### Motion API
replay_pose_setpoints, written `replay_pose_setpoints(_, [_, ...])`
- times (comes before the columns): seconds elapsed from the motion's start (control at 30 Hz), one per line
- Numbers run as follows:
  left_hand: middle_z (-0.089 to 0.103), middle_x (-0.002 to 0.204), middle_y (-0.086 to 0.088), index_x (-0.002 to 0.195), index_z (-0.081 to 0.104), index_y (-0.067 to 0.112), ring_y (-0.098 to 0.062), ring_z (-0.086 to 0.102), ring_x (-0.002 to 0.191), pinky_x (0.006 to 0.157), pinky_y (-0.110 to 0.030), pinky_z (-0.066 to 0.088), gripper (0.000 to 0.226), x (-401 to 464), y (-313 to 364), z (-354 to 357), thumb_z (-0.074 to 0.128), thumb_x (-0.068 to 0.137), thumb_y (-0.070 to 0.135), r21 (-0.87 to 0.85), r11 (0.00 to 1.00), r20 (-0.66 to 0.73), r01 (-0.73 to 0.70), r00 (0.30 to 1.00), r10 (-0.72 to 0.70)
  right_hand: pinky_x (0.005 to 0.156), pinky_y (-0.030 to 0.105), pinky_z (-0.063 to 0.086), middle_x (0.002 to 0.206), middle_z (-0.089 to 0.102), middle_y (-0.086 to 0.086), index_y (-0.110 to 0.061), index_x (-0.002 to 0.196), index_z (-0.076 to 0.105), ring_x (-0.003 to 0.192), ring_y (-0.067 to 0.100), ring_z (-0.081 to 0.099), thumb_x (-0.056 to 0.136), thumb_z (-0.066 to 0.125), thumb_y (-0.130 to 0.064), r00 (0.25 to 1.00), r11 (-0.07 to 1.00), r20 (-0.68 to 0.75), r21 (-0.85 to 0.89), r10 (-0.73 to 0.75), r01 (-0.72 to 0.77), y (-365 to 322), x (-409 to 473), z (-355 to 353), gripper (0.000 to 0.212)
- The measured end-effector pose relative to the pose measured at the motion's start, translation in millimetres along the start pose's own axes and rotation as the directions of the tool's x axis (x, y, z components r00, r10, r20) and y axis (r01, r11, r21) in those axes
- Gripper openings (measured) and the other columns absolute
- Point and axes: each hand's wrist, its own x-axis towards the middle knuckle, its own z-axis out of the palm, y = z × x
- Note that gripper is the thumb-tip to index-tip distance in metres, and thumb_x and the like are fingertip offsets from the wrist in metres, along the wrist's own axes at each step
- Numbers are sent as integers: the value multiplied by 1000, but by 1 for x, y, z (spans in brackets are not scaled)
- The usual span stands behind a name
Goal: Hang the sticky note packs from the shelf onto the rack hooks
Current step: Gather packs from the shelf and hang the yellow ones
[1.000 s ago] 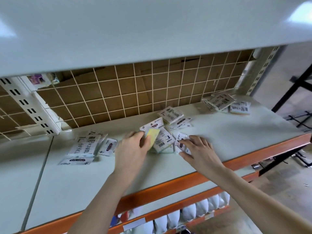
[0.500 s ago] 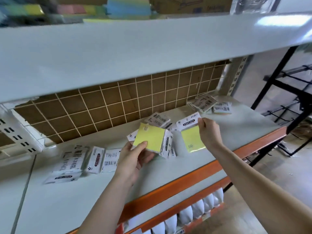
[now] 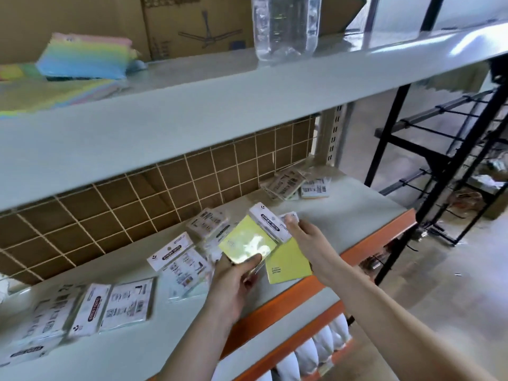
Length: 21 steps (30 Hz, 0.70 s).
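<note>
Right at the centre of the frame, two yellow sticky note packs are being held up just above the front of the shelf point(image 3: 343, 204). The left hand point(image 3: 233, 284) is gripping the nearer pack point(image 3: 248, 244), its thumb pressing on the glossy yellow face while the other fingers are curling underneath. The right hand point(image 3: 308, 240) is pinching the second pack point(image 3: 288, 266) by its white header card, and this pack is hanging tilted, partly behind the first one — the two are overlapping.

More packs are lying face-down or face-up on the grey shelf: one loose cluster point(image 3: 187, 259) just left of the left hand, a row of three or so point(image 3: 110, 306) toward the lower left, and a small pile point(image 3: 297, 184) at the back right corner against the wire grid backing point(image 3: 137, 204).

Beyond the shelf's orange front edge point(image 3: 371, 240), at the right of the frame, a black rack point(image 3: 450, 171) with horizontal hooks is standing on the floor, well apart from both hands.

On the upper shelf point(image 3: 220, 100), pastel paper stacks point(image 3: 88, 59) are sitting at the upper left, and a clear plastic bottle point(image 3: 286, 26) is standing before a cardboard box point(image 3: 192, 23). White bagged items point(image 3: 310, 350) are showing under the shelf — lower centre.
</note>
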Motion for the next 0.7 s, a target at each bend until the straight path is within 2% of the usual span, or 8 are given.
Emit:
replay_pose_setpoints(0.13, [74, 79, -3, 98, 64, 11, -13, 70, 66, 50, -19, 50, 27, -2, -27, 49, 65, 78, -8, 80, 996, -17, -49, 999, 51, 50, 6, 36, 69, 55, -15, -19, 83, 51, 52, -11, 50, 92, 63, -31, 989, 986, 36, -76, -147, 149, -4, -13, -45, 19])
replay_pose_setpoints(0.23, [75, 91, -6, 102, 68, 13, -16, 72, 75, 52, -23, 53, 26, -3, -42, 88, 67, 79, 1, 108, 991, 104, -84, 992, 73, 57, 9, 40, 86, 65, -7, -20, 94, 57, 67, -2, 57, 90, 67, -24, 983, 979, 16, -93, -181, 181, -8, -18, -90, 11])
replay_pose_setpoints(0.33, [74, 90, -4, 99, 65, 13, -16, 71, 76, 56, -25, 53, 23, 4, -49, 125, 71, 77, 19, 182, 976, 69, -122, 991, 111, 61, 16, 42, 89, 67, -6, -23, 94, 59, 75, 6, 58, 89, 67, -25, 977, 965, -17, -163, -211, 205, -11, -20, -143, 9])
replay_pose_setpoints(0.43, [67, 84, -4, 98, 62, 15, -11, 64, 67, 54, -25, 51, 16, 14, -50, 161, 68, 85, 22, 342, 924, 65, -173, 985, 161, 60, 14, 41, 86, 67, -13, -28, 92, 61, 71, -2, 58, 88, 68, -27, 972, 947, -21, -235, -232, 221, -14, -24, -194, 8])
replay_pose_setpoints(0.5, [63, 76, -1, 93, 63, 15, -5, 60, 57, 50, -21, 49, 16, 16, -52, 188, 70, 84, 26, 471, 853, 156, -225, 973, 171, 59, 18, 39, 83, 67, -10, -21, 94, 63, 69, 2, 56, 87, 69, -28, 969, 930, -12, -285, -247, 233, -16, -27, -225, 11])
replay_pose_setpoints(0.57, [61, 70, 1, 86, 62, 15, -5, 56, 51, 46, -19, 45, 18, 16, -58, 217, 72, 81, 28, 564, 780, 248, -270, 957, 152, 54, 13, 37, 71, 66, -18, -25, 85, 62, 62, -4, 53, 86, 70, -25, 964, 918, -2, -305, -268, 254, -19, -32, -253, 8])
replay_pose_setpoints(0.63, [61, 68, 1, 85, 60, 13, -8, 55, 53, 45, -18, 42, 22, 15, -67, 242, 73, 80, 29, 618, 730, 303, -291, 945, 121, 54, 5, 37, 69, 64, -30, -31, 82, 59, 61, -13, 55, 86, 70, -19, 956, 913, -18, -301, -293, 275, -20, -38, -276, 17])
replay_pose_setpoints(0.7, [63, 73, -2, 92, 61, 8, -9, 56, 56, 46, -18, 43, 25, 13, -76, 266, 72, 82, 29, 643, 711, 337, -285, 939, 71, 57, 6, 40, 73, 66, -28, -32, 86, 59, 65, -14, 57, 85, 71, -17, 950, 916, -72, -297, -304, 270, -20, -44, -298, 20])
